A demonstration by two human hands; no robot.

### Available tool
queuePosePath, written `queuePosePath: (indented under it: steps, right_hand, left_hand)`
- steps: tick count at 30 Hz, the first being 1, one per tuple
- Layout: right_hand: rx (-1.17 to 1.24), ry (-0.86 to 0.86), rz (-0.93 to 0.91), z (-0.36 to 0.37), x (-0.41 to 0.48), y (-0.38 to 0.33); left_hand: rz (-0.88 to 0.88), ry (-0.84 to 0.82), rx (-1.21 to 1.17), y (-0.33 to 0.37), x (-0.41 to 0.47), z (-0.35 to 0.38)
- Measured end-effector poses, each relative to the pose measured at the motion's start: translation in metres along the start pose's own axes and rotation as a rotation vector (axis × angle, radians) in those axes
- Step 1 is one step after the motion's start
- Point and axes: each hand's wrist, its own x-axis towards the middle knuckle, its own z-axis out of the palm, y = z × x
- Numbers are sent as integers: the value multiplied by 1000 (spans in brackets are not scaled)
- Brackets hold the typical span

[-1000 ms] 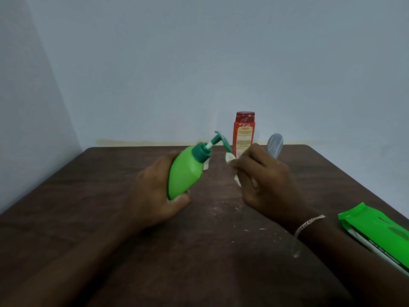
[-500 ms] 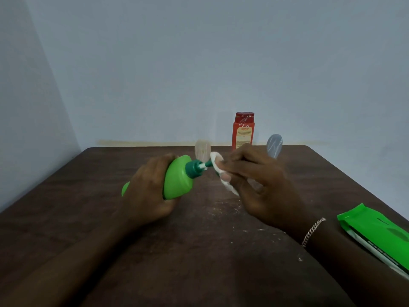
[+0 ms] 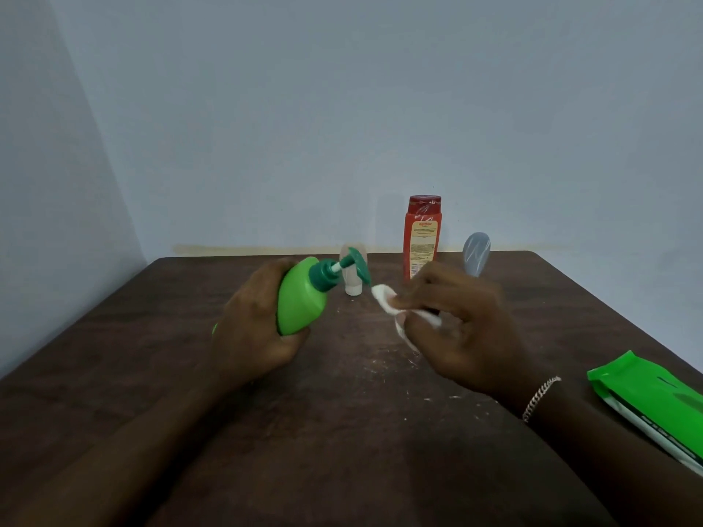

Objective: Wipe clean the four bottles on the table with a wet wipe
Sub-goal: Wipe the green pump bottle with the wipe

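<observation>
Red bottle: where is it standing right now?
In the head view the red bottle stands upright near the far edge of the table, right of centre, between the small pale bottle and the grey bottle, behind the right hand.

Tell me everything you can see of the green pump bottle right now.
The smooth, bright green plastic pump bottle has a teardrop body, dark green collar, white stem and dark green pump head. It is tilted, pump pointing up and right. The left hand grips its lower body. The white wet wipe sits by the nozzle; contact unclear.
</observation>
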Motion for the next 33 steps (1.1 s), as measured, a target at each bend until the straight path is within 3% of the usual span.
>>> queuePosePath:
  steps: [4, 9, 16, 23, 27, 30, 33]
  right_hand:
    - [104, 137, 77, -1, 7, -3]
    - [120, -16, 56, 9, 6, -4]
    - [430, -113, 314, -4, 12, -2]
    - [162, -194, 346, 0, 13, -4]
    - [595, -63, 563, 2, 15, 1]
    - [797, -75, 536, -5, 15, 8]
    - [606, -177, 382, -8, 15, 8]
  left_hand:
    - [66, -28, 64, 9, -2, 5]
    - [32, -30, 47, 7, -1, 4]
    - [110, -94, 62, 10, -4, 7]
    - [196, -155, 137, 14, -6, 14]
    - [183, -158, 125, 15, -3, 16]
    - [170, -134, 117, 11, -3, 13]
    - [156, -96, 112, 12, -2, 10]
